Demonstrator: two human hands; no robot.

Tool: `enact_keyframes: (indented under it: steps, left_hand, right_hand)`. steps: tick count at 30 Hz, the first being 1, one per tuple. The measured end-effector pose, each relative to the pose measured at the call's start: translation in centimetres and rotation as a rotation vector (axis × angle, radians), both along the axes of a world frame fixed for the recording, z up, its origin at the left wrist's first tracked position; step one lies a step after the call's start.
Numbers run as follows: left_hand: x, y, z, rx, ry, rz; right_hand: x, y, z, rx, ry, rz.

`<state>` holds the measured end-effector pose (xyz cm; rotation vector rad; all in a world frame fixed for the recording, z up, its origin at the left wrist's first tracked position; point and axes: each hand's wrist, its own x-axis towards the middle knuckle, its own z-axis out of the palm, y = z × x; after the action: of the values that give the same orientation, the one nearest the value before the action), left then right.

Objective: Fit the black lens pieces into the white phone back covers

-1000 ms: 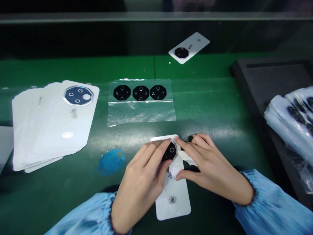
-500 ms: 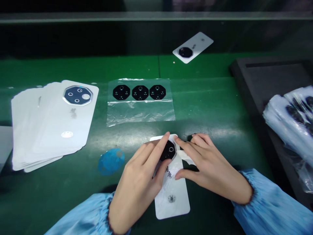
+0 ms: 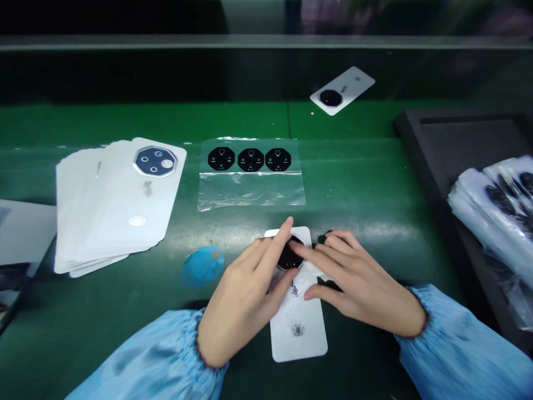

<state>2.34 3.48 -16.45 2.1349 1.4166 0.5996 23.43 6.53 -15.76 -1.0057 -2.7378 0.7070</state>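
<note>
A white phone back panel [image 3: 300, 343] lies on the green table, with a dark octagonal camera lens cover [image 3: 290, 260] at its far end. My left hand [image 3: 237, 297] is bent over the panel's left side, its index finger and thumb closed about the cover's edges. With its index fingertip, my right hand [image 3: 362, 280] touches the top of the cover. A crumpled white tissue-like piece [image 3: 314, 270] shows beneath the right hand, held by its curled fingers, partly hidden. Just left of my left hand lies a round translucent blue film [image 3: 203, 265].
Fanned white panels [image 3: 120, 205] lie at left. A clear plastic strip [image 3: 252, 191] bearing three black lens covers lies beyond the hands. Another white panel [image 3: 352, 86] lies at the back. The dark tray [image 3: 420, 133] at right holds bagged black pieces [image 3: 495, 205].
My right index finger has moved left from the panel's upper right corner onto the lens cover. The left hand keeps its place at the cover. The whole view has shifted slightly.
</note>
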Motion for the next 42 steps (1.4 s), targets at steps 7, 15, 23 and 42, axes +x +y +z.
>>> enact_keyframes:
  steps: [7,15,23,42]
  left_hand:
    - [-1.6,0.3,-0.3,-0.060,-0.018,-0.056]
    - [-1.7,0.6,-0.4,-0.038,0.030,-0.021]
    - [-1.1,-0.1,-0.3,-0.085,-0.371,0.057]
    - [-0.1,-1.0,1.1,-0.588,-0.887,0.285]
  right_hand:
    - [-0.7,-0.3,1.0,0.032,-0.125,0.086]
    - [-2.0,-0.8,1.4,0.004,-0.089,0.047]
    - [-1.1,0.0,0.7,-0.490,0.443,-0.562]
    - [-1.1,-0.7,-0.1,-0.896,0.661,-0.576]
